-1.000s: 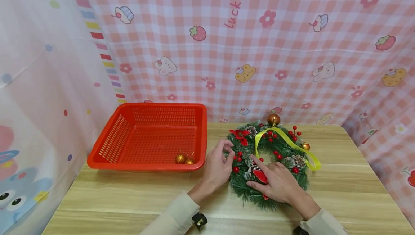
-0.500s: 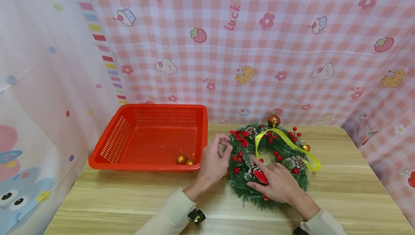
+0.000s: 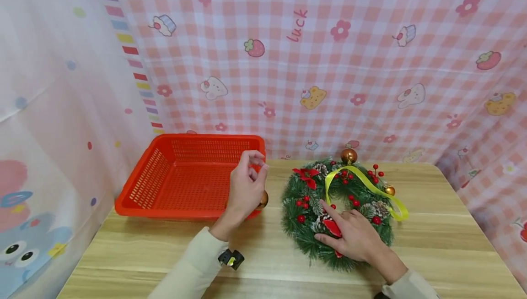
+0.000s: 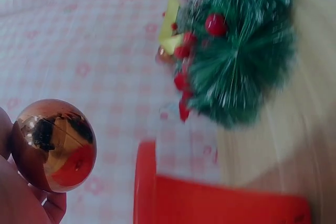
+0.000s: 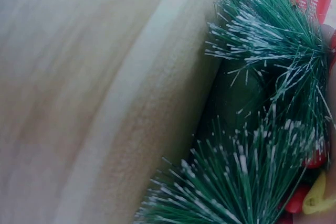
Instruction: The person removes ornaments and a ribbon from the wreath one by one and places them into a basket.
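Note:
My left hand is over the right side of the red basket and holds a shiny copper-gold bauble with curled fingers. In the head view that bauble shows only partly, beside the hand. On the table lies a green Christmas wreath with red berries, pine cones, red flowers and a yellow ribbon. Across its front part rests my right hand, index finger and thumb stretched out near a red petal. Its other fingers are partly hidden.
Two gold baubles sit on the wreath's outer edge, one at the back and one at the right. Behind the wooden table hangs a pink checked cloth. A white patterned cloth hangs at the left.
My left hand has moved left from the wreath's edge to the basket, carrying the bauble, and now covers the small glittery balls in it. The right hand stays on the wreath.

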Tool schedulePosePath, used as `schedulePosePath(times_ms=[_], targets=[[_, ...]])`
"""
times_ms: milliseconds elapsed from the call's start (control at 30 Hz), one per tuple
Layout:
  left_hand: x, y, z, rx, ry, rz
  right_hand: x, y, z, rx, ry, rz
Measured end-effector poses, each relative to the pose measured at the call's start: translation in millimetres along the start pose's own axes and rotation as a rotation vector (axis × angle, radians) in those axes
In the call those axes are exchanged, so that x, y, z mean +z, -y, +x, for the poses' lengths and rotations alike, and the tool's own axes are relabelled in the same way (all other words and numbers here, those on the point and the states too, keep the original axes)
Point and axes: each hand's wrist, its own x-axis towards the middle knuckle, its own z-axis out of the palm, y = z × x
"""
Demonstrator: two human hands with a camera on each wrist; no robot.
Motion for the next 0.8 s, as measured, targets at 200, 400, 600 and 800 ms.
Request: schedulePosePath(times_ms=[200, 400, 600, 800], targets=[[-20.8, 12.4, 8.7, -0.038, -0.051, 0.037, 1, -1, -2.4, 0.002, -0.011, -0.002], [-40.2, 34.2, 10.0, -0.105, -0.074, 0.086, 2, -2, -1.2, -0.011, -0.023, 0.0], [-52.2, 58.1, 4.4, -0.193, -0.082, 0.1, 2, -1, -0.5, -0.008, -0.023, 0.007], [-56.4, 63.7, 2.7, -0.206, -0.086, 0.12, 2, 0, 0.2, -0.005, -0.02, 0.009]])
